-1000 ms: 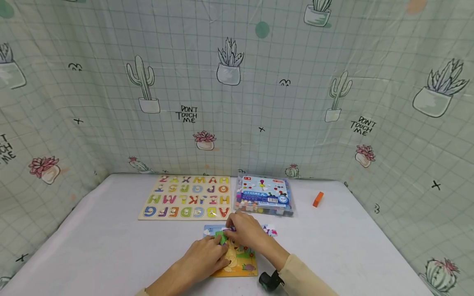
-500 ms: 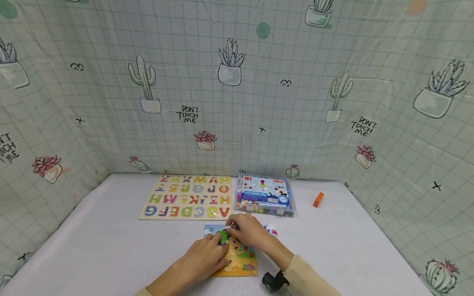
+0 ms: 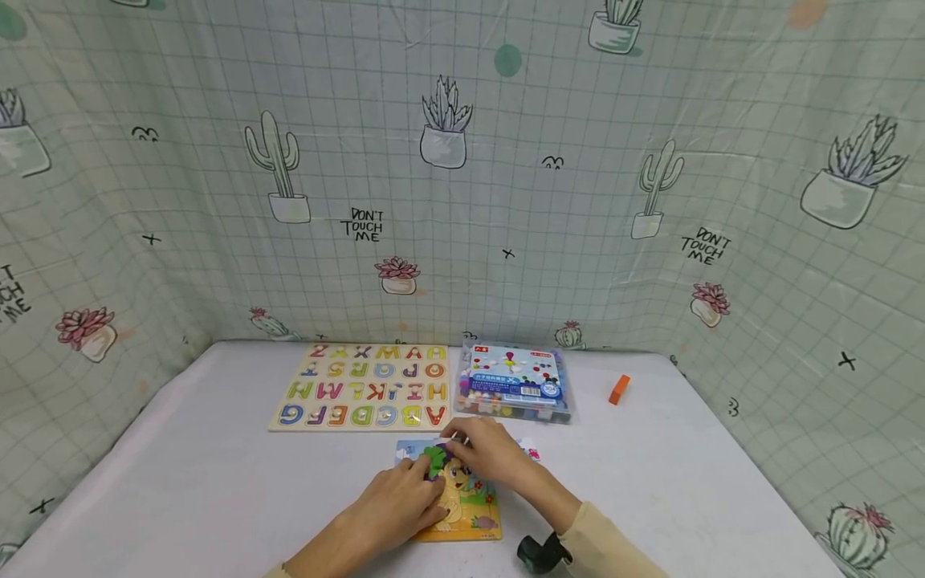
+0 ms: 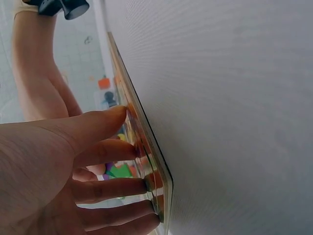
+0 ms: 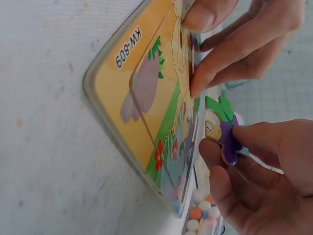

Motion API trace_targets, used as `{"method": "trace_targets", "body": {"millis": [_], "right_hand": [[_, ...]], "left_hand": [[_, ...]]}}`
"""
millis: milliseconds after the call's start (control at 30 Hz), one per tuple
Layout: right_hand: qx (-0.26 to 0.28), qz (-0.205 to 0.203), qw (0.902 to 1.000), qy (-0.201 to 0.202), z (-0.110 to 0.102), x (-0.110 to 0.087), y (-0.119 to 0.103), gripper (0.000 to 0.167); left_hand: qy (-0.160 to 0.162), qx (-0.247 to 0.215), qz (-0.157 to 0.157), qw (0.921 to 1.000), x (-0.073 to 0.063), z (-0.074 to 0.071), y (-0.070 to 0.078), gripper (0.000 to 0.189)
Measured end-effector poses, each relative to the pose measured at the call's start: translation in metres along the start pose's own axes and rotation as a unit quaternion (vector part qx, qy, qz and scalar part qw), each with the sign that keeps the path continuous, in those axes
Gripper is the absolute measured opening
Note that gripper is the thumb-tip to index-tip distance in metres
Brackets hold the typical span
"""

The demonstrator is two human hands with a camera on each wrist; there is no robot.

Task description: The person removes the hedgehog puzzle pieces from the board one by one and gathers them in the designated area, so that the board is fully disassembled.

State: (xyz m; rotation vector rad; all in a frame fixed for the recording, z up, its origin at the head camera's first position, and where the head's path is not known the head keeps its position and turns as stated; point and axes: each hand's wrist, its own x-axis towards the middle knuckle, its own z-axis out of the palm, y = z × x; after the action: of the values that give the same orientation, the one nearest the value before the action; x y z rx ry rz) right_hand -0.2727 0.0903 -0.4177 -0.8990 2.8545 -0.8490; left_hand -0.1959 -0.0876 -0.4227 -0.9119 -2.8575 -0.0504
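Observation:
A jigsaw board (image 3: 486,526) with an orange and green cartoon picture lies flat on the table in front of the person. The left hand (image 3: 400,499) rests over its left side, and in the left wrist view its extended fingers (image 4: 115,190) and thumb touch the board's surface. The right hand (image 3: 487,452) is over the board's far part. Between thumb and fingers it pinches a puzzle piece (image 5: 226,134), purple and green with part of a cartoon face, held tilted above the board in the right wrist view.
Behind the board lie a wooden alphabet board (image 3: 361,385) and a clear plastic box (image 3: 515,381) of coloured balls with a blue label. An orange block (image 3: 619,389) lies farther right. A printed cloth (image 3: 462,209) hangs behind the white table.
The right forearm has shifted slightly right and nearer the person. More of the green and purple piece's face shows beside its fingers. The left hand stays in place on the board.

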Motion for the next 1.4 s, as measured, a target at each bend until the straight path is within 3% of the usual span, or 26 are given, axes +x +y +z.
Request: {"method": "trace_targets", "body": {"millis": [233, 733, 1400], "right_hand": [[0.002, -0.002, 1.0000, 0.009, -0.007, -0.009, 0.009, 0.015], [0.007, 0.045, 0.9988, 0.019, -0.031, -0.040, 0.047, 0.016], [0.009, 0.065, 0.9972, 0.035, -0.041, -0.061, 0.082, 0.015]], "left_hand": [[0.004, -0.002, -0.002, 1.0000, -0.001, 0.001, 0.000, 0.033], [-0.016, -0.010, -0.011, 0.9998, 0.000, -0.001, 0.000, 0.036], [-0.011, -0.013, -0.009, 0.9998, 0.001, 0.001, 0.000, 0.037]]}}
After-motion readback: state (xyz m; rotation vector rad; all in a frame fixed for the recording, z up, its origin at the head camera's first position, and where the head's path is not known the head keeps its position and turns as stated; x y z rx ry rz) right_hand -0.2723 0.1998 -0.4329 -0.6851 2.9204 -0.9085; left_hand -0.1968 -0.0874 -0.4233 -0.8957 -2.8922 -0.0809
